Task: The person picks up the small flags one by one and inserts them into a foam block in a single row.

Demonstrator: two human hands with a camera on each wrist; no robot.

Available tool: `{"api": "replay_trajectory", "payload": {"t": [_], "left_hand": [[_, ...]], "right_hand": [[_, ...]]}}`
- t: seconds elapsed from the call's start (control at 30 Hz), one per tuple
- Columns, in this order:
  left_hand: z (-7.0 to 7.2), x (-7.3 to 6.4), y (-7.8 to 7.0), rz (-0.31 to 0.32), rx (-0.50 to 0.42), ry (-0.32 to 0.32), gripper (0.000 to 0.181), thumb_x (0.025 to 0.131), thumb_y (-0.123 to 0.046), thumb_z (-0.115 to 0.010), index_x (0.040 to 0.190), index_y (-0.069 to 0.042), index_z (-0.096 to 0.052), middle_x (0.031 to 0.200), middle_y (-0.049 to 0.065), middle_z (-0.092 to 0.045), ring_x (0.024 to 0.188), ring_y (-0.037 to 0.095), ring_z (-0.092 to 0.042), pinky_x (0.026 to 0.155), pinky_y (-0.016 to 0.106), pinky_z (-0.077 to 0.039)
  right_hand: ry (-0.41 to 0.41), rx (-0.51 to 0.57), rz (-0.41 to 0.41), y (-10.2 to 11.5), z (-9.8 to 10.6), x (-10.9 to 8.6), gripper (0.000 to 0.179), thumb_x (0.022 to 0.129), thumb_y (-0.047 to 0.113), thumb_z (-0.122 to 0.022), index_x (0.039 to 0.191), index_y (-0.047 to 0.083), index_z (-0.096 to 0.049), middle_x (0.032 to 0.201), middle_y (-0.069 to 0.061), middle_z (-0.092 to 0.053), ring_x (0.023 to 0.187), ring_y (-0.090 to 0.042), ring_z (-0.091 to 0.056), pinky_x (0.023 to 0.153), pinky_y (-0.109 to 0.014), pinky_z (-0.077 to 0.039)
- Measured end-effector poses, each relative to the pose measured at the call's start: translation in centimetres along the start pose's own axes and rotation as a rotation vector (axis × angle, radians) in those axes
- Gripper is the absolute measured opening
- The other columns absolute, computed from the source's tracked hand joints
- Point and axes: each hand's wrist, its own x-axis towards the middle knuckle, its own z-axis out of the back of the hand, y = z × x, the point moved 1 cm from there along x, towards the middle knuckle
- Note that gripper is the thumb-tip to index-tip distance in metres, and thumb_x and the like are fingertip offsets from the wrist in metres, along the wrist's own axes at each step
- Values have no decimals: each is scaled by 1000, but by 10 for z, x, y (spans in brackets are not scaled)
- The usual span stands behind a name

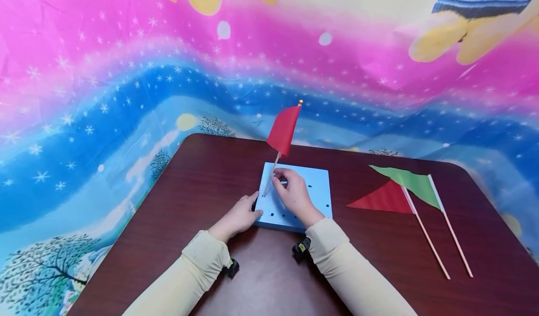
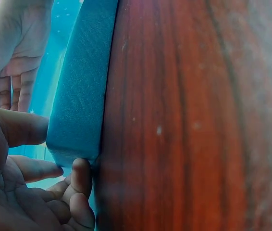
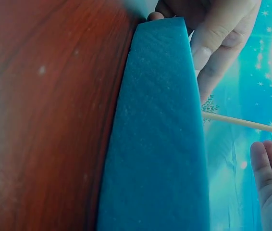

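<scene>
The red flag (image 1: 284,129) stands over the left part of the blue block (image 1: 316,198), its stick leaning to the right and topped by a golden tip (image 1: 301,102). The stick's lower end meets the block's upper face at a dark spot near the left edge — how deep it sits, I cannot tell. The right hand (image 1: 291,190) pinches the stick between thumb and fingers above the block. The left hand (image 1: 237,216) grips the block's near left part, thumb on top and fingers against the side. More dark holes dot the upper face. Well to the right on the brown surface (image 1: 202,180) lie a green pennant (image 1: 414,183) and a red pennant (image 1: 384,199) — overlapping, their sticks slanting toward the near right. A patterned cloth (image 1: 105,73) hangs behind.
</scene>
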Motion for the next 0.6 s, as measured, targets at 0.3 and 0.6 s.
{"api": "replay_trajectory", "payload": {"t": [0.3, 0.6], "left_hand": [[-2, 1, 1, -14, -2, -13, 64, 100, -8, -62, 155, 10, -36, 155, 35, -37, 147, 45, -31, 118, 54, -28], [0, -1, -1, 1, -20, -8, 64, 101, -8, -61, 157, 8, -35, 154, 35, -36, 146, 42, -34, 116, 54, -31]], "right_hand": [[0, 13, 2, -4, 3, -1, 26, 102, 11, -66, 125, -2, -69, 107, -13, -68, 102, -27, -66, 89, -43, -58], [13, 26, -70, -9, 15, -7, 30, 103, 12, -63, 129, -3, -66, 107, -11, -66, 102, -26, -65, 91, -43, -57]]}}
